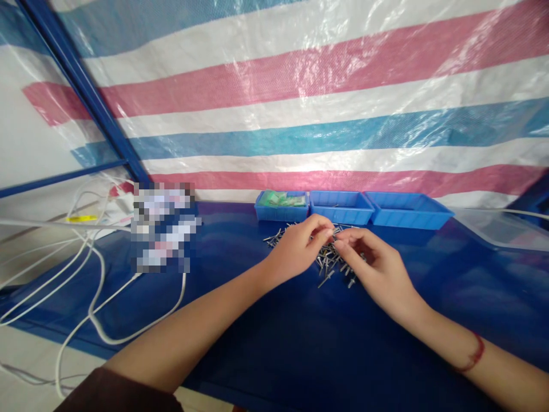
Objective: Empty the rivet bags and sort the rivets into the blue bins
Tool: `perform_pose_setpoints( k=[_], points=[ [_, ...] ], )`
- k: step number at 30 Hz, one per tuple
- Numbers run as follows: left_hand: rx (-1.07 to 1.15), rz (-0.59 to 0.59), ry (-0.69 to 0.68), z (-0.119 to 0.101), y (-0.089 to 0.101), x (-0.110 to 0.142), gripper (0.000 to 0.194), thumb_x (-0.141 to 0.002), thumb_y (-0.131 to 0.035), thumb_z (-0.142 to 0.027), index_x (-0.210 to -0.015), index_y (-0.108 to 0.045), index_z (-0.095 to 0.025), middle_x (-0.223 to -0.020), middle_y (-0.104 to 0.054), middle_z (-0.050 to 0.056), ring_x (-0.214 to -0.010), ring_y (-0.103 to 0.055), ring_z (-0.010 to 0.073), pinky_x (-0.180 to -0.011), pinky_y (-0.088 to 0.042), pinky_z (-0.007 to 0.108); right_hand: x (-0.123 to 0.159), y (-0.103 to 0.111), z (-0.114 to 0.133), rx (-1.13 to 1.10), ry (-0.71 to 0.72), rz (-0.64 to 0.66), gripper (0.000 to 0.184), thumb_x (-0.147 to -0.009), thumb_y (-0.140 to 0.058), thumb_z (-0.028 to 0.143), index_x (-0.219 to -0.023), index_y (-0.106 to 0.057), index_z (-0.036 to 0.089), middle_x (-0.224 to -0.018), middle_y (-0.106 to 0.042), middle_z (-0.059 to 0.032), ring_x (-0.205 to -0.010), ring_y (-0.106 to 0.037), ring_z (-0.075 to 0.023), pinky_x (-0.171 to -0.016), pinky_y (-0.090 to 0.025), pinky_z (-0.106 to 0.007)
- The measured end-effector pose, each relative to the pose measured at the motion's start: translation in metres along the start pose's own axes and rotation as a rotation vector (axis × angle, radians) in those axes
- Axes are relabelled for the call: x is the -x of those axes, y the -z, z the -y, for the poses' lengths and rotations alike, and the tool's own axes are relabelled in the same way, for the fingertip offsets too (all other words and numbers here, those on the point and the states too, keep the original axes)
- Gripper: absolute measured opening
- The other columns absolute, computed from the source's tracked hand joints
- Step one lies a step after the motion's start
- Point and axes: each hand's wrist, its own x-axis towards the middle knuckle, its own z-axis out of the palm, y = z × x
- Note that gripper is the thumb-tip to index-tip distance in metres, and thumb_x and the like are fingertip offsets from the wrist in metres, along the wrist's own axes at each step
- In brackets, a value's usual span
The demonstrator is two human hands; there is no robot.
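A loose pile of blind rivets (326, 262), small silvery pins with thicker heads, lies on the blue table. Over it my left hand (295, 246) and my right hand (384, 266) meet at the fingertips. Thumb and forefinger of each hand are pinched together, and a small metal piece that looks like one of the rivets shows between them. My fingers cover most of that piece. Both hands hide part of the pile; more rivets stick out to the left, behind my left hand.
Behind the pile stand three blue bins: the left bin (282, 214) holds green-and-white packets, the middle bin (342, 216) a few thin pins, then the right bin (412, 218). A clear plastic tray (506, 229) sits at right. White cables (103, 320) trail at left near a blurred-out patch.
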Motion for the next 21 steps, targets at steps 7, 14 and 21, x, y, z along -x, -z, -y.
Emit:
perform_pose_setpoints(
  k=[7,14,21],
  points=[
    [0.378,-0.077,0.169,-0.009,-0.031,0.021,0.011,-0.090,-0.048,-0.027,-0.092,-0.053,-0.018,-0.083,-0.062,0.001,-0.064,-0.059,0.0088,-0.064,-0.048,0.022,0.004,-0.007,-0.001,-0.224,-0.047,-0.027,0.021,-0.081,-0.064,0.042,-0.084,-0.059,0.021,-0.069,-0.060,0.0003,-0.060,-0.058,-0.0135,-0.056,-0.049,-0.026],
    [0.234,-0.056,0.176,-0.014,-0.025,0.031,0.018,-0.087,-0.054,-0.032,-0.097,-0.058,-0.018,-0.085,-0.065,0.001,-0.062,-0.056,0.0091,-0.059,-0.044,0.021,0.003,0.002,0.005,-0.056,0.066,-0.023,0.017,-0.082,-0.063,0.037,-0.079,-0.066,0.021,-0.075,-0.064,-0.0032,-0.067,-0.058,-0.0155,-0.059,-0.048,-0.028],
    [0.091,-0.051,0.160,-0.021,-0.022,0.032,0.023,-0.089,-0.051,-0.035,-0.087,-0.065,-0.016,-0.069,-0.061,-0.001,-0.058,-0.051,0.0097,-0.055,-0.038,0.021,0.001,0.008,0.017,-0.060,0.164,-0.003,0.009,-0.080,-0.066,0.030,-0.082,-0.069,0.022,-0.070,-0.059,-0.0010,-0.064,-0.056,-0.0136,-0.058,-0.047,-0.027]
  ],
)
